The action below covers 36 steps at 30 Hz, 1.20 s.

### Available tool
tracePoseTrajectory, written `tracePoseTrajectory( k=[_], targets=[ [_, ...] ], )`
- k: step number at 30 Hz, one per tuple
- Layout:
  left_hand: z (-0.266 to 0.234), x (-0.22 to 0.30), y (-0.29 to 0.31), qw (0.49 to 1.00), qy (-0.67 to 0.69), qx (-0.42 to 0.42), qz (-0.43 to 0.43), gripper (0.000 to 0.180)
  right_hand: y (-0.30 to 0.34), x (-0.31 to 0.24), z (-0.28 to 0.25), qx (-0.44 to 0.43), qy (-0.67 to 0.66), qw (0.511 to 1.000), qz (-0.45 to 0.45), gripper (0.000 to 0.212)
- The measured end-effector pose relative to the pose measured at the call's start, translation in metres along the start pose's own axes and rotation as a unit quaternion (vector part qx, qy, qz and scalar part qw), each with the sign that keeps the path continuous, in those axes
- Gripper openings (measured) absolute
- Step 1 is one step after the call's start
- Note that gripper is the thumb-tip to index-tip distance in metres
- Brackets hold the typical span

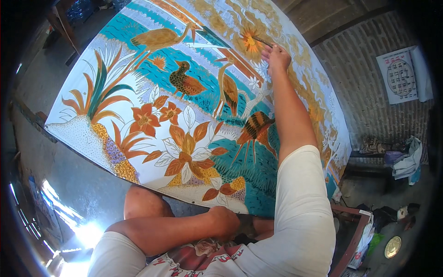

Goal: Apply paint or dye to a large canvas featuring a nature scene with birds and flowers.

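one painting (295,87) is laid out wide, and one stick (264,41), thin and dark, is grasped by the fingers of the right hand (277,59). the stick's tip is put on the one sun (250,42), orange and yellow, near the right edge of the painting at its far end.

one left hand (224,221) is seen by the near edge, bent down; its fingers are hidden, so whether a thing is held cannot be told.

on the painting, four birds (185,84) are shown: three with long legs, and one duck-like. two red flowers (145,121) are set toward the left corner, and one big brown flower (187,154) is set nearer the near edge. blue-green water (124,27) is painted in bands.

between the sun and the right edge, a band of brown clouds is left, so room is given there for the right hand to move. the near edge is crowded by one knee (144,202).

past the right edge, one calendar (398,76) is hung on the wall (350,64), and one gold disc (392,247) is seen low down.
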<state>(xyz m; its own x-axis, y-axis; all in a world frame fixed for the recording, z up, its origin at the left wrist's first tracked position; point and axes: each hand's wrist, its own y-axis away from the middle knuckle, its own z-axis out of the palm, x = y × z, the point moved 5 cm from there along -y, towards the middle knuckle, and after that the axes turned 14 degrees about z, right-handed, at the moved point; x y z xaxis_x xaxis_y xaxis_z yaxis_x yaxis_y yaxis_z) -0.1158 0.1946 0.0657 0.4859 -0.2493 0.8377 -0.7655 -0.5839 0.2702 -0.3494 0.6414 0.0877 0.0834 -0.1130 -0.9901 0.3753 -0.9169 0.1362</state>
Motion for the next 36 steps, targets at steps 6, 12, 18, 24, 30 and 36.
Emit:
tracePoseTrajectory(
  k=[6,12,18,24,30,36],
  targets=[
    [0.006,-0.004,0.000,1.000,0.012,0.018,-0.010,0.035,0.004,-0.001,0.010,0.018,-0.020,0.999,-0.020,0.026],
    [-0.009,-0.006,0.002,0.996,0.003,0.089,-0.002,0.036,0.017,-0.005,-0.007,0.031,-0.077,0.996,0.008,0.026],
    [-0.027,-0.023,-0.001,0.947,-0.141,0.288,0.017,0.063,0.113,0.009,-0.049,-0.171,-0.263,0.940,0.136,0.025],
    [-0.039,-0.046,-0.005,0.879,-0.279,0.375,-0.095,0.094,0.263,0.048,-0.200,-0.172,-0.341,0.903,0.199,0.027],
    [-0.015,-0.068,-0.012,0.861,-0.293,0.379,-0.171,0.097,0.401,0.089,-0.437,0.053,-0.368,0.916,0.153,0.026],
    [0.026,-0.052,-0.044,0.894,-0.318,0.293,-0.114,0.091,0.615,0.169,-0.708,0.383,-0.329,0.850,0.152,0.029]
  ],
)
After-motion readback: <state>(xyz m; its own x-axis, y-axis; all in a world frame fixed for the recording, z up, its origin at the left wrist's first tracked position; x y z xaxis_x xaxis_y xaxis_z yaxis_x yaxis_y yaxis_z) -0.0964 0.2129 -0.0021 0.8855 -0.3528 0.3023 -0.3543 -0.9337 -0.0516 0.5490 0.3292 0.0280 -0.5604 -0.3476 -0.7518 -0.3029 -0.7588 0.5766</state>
